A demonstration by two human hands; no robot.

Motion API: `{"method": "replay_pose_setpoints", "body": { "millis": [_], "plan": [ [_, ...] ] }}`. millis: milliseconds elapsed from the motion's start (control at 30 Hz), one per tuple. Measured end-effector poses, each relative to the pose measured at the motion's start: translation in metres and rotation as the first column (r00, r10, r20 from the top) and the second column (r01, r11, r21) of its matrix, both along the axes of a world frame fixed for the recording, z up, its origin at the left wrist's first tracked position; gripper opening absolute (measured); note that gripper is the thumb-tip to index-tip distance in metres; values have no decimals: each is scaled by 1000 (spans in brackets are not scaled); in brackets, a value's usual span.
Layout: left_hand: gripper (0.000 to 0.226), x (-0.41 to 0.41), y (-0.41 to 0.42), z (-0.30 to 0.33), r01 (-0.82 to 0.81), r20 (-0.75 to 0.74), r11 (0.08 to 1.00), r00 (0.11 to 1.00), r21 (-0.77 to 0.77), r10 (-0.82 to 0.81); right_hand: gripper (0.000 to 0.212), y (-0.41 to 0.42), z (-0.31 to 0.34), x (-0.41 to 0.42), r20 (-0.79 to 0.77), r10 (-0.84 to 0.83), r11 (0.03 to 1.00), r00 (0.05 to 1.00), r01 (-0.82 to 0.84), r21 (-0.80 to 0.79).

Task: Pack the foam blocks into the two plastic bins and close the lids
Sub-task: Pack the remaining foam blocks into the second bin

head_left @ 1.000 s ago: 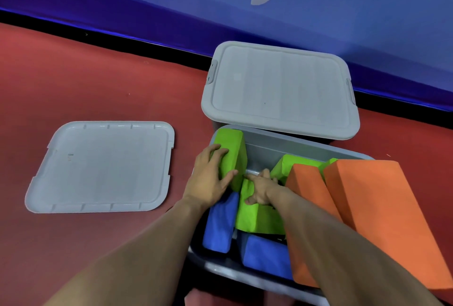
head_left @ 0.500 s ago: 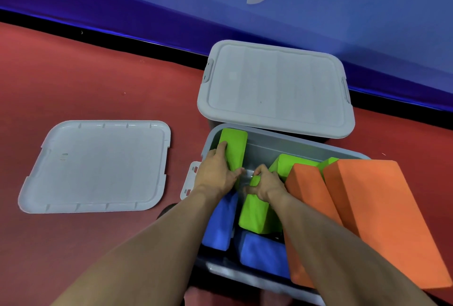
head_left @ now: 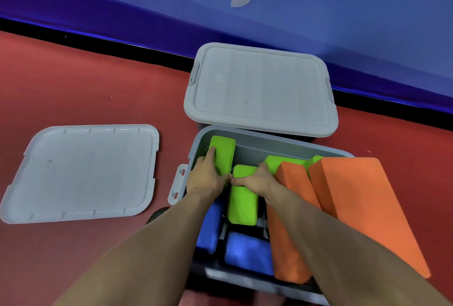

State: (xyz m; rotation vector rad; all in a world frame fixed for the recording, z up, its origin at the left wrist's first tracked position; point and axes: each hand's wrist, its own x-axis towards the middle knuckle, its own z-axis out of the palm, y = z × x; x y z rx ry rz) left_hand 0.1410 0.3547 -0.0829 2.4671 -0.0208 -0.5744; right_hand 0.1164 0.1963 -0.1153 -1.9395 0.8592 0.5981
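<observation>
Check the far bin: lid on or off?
On. The gray lid covers the far bin completely; whether its side latches are snapped cannot be told. The other lid lies on the floor.

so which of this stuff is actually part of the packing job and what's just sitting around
Part of the job:
- open bin
- closed bin, lid on
- loose lid on the floor
- green blocks, blue blocks, orange blocks
- left hand and right hand, each on a green block

Just there:
- red floor
- blue wall
</observation>
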Motion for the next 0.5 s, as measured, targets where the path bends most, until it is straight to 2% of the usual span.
{"method": "replay_pose_setpoints", "body": {
  "millis": [33,133,167,267,367,433,500],
  "plan": [
    [102,0,-1,-3,-2,2,1000,1000,3,2,132,0,-3,-1,-28,0,1000,1000,0,-2],
    [102,-1,-6,-11,-6,-20,1000,1000,-9,5,92,-1,-1,-5,-48,-35,999,998,33,-42],
    [101,-1,-8,-13,-3,-24,1000,1000,-22,3,92,-4,-3,-5,-50,-63,997,997,62,-38],
    [110,1,-10,-20,-51,-75,994,996,-98,43,100,-8,-6,-6,-21,-171,984,985,172,44],
    [120,6,-11,-30,-193,-232,967,961,-166,152,99,-9,-7,-2,-41,-279,947,959,282,152],
    [109,10,-11,-33,-213,-286,958,946,-193,153,113,-6,-3,-1,-59,-266,955,962,271,121],
    [89,11,-11,-31,-192,-259,964,956,-185,140,126,-3,0,0,-64,-204,977,977,208,56]
  ]
}}
